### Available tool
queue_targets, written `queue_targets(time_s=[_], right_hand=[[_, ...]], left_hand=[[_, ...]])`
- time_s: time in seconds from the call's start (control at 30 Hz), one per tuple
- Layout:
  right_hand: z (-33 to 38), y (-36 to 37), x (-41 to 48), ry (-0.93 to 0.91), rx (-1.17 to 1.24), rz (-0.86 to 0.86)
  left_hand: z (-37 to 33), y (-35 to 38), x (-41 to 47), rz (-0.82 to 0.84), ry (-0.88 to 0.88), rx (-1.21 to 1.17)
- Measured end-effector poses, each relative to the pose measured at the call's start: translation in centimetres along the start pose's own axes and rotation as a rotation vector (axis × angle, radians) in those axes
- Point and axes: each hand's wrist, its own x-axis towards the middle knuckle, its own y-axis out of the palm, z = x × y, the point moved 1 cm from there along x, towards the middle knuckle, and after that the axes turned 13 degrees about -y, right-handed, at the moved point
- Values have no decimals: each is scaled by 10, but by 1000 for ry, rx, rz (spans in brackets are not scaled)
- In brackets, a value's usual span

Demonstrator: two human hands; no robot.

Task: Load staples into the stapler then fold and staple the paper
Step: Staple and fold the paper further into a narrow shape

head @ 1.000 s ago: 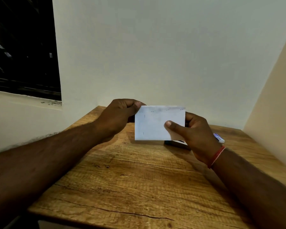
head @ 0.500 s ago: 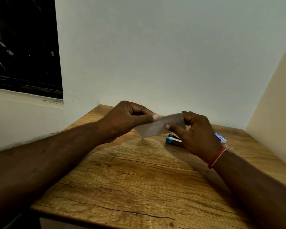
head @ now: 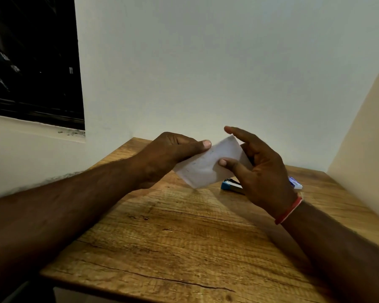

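Plainly, my left hand [head: 169, 154] and right hand [head: 260, 171] each pinched an end of the small white paper sheet [head: 206, 167] above the wooden table [head: 173, 237], blue stapler [head: 230, 185] lying beyond.

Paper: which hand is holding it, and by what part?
The left hand pinches the left edge of the paper; the right hand pinches its right side.

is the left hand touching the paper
Touching. The head view shows the left hand pinching the paper at its left edge, thumb on top.
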Motion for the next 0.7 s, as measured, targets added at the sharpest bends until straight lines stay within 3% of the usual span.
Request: queue_targets(time_s=[0.13,0.33,0.47,0.7], right_hand=[[8,3,1,-43,-102,36],[17,1,0,-181,-209,87],[24,1,0,-255,-270,138],[25,1,-2,-299,-312,181]], left_hand=[[-4,0,-4,-12,12,3],[-17,6,-12,-107,194,-25],[-22,7,-18,-195,296,93],[-21,11,-24,-130,333,167]])
